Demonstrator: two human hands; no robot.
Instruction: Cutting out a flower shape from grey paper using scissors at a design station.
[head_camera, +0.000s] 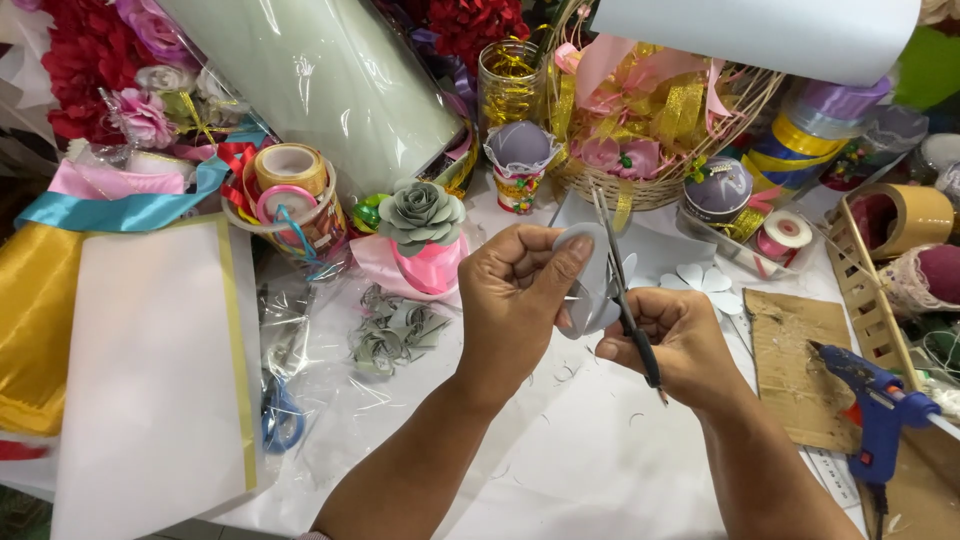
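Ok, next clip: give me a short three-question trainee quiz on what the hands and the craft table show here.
1. True or false: the left hand holds a pale grey cut-out piece.
2. Which tool does the right hand hold? A) glue gun B) scissors C) tape roll
3. Fill in: the blue glue gun lies to the ____ of the right hand, on brown cardboard.

Key
1. True: thumb and fingers pinch the grey piece.
2. B: the scissors point up, their blades at the grey piece.
3. Right; neither hand touches it.
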